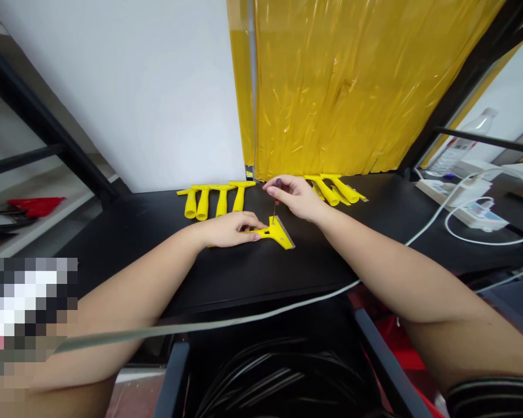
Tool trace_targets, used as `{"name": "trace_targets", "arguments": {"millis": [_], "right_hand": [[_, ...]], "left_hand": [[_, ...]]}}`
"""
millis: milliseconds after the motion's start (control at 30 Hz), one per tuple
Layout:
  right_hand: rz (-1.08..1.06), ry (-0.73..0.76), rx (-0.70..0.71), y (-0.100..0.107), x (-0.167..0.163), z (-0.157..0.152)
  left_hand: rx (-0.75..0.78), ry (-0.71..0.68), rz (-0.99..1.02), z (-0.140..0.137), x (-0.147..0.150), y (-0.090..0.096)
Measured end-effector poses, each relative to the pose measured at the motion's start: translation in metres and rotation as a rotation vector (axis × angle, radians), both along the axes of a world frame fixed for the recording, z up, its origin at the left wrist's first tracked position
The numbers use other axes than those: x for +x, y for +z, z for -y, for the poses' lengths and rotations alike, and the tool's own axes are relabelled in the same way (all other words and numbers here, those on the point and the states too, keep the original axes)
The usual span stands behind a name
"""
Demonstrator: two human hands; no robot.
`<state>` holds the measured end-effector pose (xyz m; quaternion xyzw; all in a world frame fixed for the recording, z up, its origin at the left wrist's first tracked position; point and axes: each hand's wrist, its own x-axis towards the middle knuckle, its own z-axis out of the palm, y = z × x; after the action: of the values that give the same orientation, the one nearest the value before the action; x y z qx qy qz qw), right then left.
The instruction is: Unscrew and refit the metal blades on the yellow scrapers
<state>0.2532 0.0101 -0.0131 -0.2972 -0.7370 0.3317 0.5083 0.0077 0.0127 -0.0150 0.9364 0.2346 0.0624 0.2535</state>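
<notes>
A clear bottle stands near white power strips.

Two hands, one screwdriver, one bottle, at least seven scrapers

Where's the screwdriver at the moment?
The screwdriver is just right of centre in the head view, nearly upright in the right hand, its tip at the head of the yellow scraper the left hand holds.
</notes>
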Motion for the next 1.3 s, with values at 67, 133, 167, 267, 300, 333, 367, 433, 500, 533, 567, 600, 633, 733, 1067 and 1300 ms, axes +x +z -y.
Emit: {"name": "trace_targets", "arguments": {"millis": [67,133,167,267,300,333,367,433,500,533,567,600,633,733,1067,1300], "right_hand": [[0.000,-0.003,0.011,0.000,0.000,0.000],[0.004,-0.009,0.022,0.000,0.000,0.000],[0.007,-0.013,0.022,0.000,0.001,0.000],[0.013,-0.020,0.025,0.001,0.002,0.000],[0.016,-0.021,0.029,0.001,0.002,0.000],[0.020,-0.020,0.032,0.001,0.002,0.000],[0.023,-0.016,0.033,0.000,0.002,0.000],[0.024,-0.005,0.025,0.000,0.001,0.000],[0.005,-0.008,0.026,-0.001,0.000,0.001],[-0.007,-0.025,0.035,-0.001,0.000,0.002],[-0.019,-0.052,0.050,-0.002,0.000,0.003],[-0.027,-0.082,0.068,-0.002,0.000,0.004],[-0.027,-0.108,0.083,-0.003,0.000,0.005],[-0.014,-0.138,0.104,-0.005,-0.001,0.007],[-0.101,0.017,0.027,-0.002,-0.005,0.006],[-0.082,0.045,-0.044,0.001,0.006,0.000]], "left_hand": [[-0.002,0.002,-0.001,-0.001,0.000,-0.001],[0.001,0.003,-0.002,-0.001,-0.001,-0.001],[0.003,0.003,-0.001,-0.001,-0.001,-0.001],[0.006,0.005,0.001,-0.001,-0.001,-0.001],[0.007,0.005,0.000,0.000,-0.001,-0.001],[0.008,0.003,-0.002,0.000,-0.001,-0.001],[0.008,0.001,-0.001,0.000,-0.001,-0.001],[0.008,-0.006,0.003,-0.001,-0.001,-0.001],[0.007,-0.013,0.011,-0.001,0.000,-0.001],[0.007,-0.016,0.016,-0.001,0.000,-0.001],[0.007,-0.018,0.022,-0.001,0.000,-0.001],[0.006,-0.020,0.029,-0.001,0.000,-0.001],[0.005,-0.020,0.038,-0.001,0.000,-0.001],[-0.004,-0.021,0.064,-0.001,-0.001,0.000],[-0.011,-0.015,0.061,0.000,0.000,0.002],[-0.016,-0.016,0.059,0.002,0.001,0.004]]}}
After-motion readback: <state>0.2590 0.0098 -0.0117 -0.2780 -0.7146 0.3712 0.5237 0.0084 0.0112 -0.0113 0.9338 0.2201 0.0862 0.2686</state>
